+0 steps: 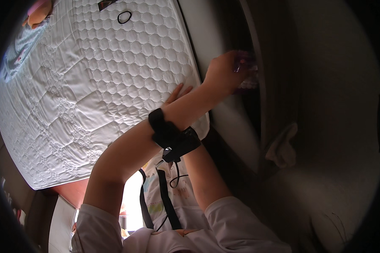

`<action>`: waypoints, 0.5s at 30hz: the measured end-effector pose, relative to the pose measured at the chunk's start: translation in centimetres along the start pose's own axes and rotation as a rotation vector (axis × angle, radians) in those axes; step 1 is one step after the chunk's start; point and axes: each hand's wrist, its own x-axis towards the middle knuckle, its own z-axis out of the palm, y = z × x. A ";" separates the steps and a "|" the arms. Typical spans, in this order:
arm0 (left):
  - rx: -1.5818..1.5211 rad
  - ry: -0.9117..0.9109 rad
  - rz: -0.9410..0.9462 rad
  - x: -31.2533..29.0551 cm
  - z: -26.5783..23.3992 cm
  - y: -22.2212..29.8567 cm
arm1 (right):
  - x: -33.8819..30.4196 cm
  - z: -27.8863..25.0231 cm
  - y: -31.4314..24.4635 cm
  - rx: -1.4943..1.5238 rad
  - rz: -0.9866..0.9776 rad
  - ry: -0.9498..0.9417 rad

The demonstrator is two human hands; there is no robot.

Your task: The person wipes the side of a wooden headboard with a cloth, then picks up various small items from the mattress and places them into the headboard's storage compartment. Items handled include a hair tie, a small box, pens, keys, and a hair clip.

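My left arm crosses over my right one and reaches out to the right. At its end my left hand is closed on a shiny purple see-through item, beside a dark upright edge. The item's kind is too dim to tell. Under my left forearm, my right hand shows only partly. Its fingers are apart and lie on the white quilted mattress near the right edge; nothing shows in them. The rest of this hand is hidden behind the left forearm.
A black strap with a black box and a cable sits around my left forearm. On the mattress lie a black ring-shaped band and light blue cloth. A pale cloth-like thing is at the right, in shadow.
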 end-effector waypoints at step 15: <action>0.094 -0.143 -0.122 -2.3 6.6 -1.1 | 0.6 0.5 0.2 0.104 -0.011 -0.035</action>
